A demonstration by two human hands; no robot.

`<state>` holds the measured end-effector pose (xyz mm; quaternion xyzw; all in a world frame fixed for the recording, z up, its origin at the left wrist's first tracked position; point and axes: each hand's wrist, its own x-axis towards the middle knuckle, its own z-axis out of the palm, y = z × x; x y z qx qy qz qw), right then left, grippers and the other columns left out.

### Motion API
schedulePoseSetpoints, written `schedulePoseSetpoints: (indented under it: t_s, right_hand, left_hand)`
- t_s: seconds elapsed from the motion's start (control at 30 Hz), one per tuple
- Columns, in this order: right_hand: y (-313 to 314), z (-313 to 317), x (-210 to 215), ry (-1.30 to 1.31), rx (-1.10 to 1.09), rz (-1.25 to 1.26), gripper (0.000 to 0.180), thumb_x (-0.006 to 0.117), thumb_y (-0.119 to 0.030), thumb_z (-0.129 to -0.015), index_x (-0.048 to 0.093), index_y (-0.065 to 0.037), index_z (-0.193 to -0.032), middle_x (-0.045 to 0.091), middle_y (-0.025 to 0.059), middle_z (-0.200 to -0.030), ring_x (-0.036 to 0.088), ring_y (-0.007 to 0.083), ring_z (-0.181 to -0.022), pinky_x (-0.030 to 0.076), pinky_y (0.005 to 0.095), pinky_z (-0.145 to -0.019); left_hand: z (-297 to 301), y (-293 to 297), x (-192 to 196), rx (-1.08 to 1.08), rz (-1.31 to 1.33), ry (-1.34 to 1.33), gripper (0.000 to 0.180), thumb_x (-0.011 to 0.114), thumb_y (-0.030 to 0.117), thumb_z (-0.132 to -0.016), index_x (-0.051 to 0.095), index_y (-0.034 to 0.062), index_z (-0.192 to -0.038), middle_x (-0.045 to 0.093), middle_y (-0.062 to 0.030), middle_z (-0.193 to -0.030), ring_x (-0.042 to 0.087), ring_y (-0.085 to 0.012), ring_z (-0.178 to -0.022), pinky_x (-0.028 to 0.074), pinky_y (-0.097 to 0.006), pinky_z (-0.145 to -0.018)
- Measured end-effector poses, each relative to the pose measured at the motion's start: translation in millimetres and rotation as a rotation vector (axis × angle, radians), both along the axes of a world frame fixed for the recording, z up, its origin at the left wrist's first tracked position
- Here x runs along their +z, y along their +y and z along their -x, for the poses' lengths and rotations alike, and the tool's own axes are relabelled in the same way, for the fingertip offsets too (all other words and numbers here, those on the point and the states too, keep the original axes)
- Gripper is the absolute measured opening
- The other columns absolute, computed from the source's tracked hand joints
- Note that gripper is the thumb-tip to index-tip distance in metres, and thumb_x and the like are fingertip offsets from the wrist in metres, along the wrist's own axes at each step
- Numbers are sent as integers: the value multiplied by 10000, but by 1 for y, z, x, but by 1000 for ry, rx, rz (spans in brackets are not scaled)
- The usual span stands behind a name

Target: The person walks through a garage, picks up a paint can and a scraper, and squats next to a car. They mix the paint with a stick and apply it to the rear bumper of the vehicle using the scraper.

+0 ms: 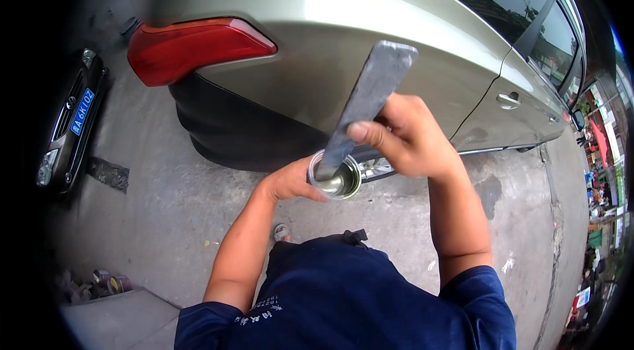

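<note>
My left hand (288,181) is wrapped round a small clear cup (357,181) and holds it in front of my body. Greenish-grey liquid, like paint, lies in the cup. My right hand (409,139) pinches a flat grey stir stick (376,82) between thumb and fingers. The stick slants, its wide end up and its lower end down inside the cup. Behind both hands stands a greenish-silver car (297,79), with a red tail light (198,49) at its left. A black covering (231,125) spans the area below that light.
A dark car (74,122) with a blue plate is at the far left. Several cans (117,282) sit by a grey surface (125,320) at the lower left. Concrete ground (152,218) surrounds me. Colourful clutter (598,152) lines the far right.
</note>
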<state>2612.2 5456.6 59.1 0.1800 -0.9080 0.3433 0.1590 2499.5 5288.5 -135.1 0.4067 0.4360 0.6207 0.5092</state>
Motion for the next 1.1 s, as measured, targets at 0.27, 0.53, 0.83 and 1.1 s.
schedulePoseSetpoints:
  t_s: [0.27, 0.53, 0.83, 1.1]
  right_hand:
    - [33, -10, -6, 33, -153, 353, 173, 656, -141, -885, 593, 19, -902, 637, 89, -742, 616, 142, -646, 466, 297, -552]
    - [47, -22, -2, 137, -194, 508, 179, 647, -146, -897, 604, 27, -922, 667, 112, -789, 626, 114, -710, 484, 278, -601]
    - [51, -31, -3, -21, -131, 514, 184, 637, -129, -900, 581, 37, -959, 648, 101, -811, 626, 184, -756, 503, 296, -676]
    - [62, -29, -23, -52, -19, 334, 164, 616, -122, -908, 525, 8, -868, 626, 119, -786, 617, 204, -745, 493, 321, -666]
  left_hand:
    - [-7, 9, -4, 102, 27, 145, 848, 827, 76, -584, 450, 40, -1343, 548, -39, -1264, 493, -147, -1174, 356, -313, -1040]
    - [-11, 13, -7, 311, 0, 326, 839, 850, 146, -621, 445, 54, -1350, 548, -69, -1283, 511, -172, -1184, 378, -325, -1026]
    - [-10, 17, -15, 306, 14, 314, 832, 837, 130, -623, 444, 58, -1353, 549, -66, -1279, 501, -166, -1194, 369, -325, -1032]
    - [-3, 6, -11, 215, 34, 277, 817, 831, 123, -616, 457, 50, -1338, 556, -62, -1263, 502, -164, -1185, 371, -323, -1031]
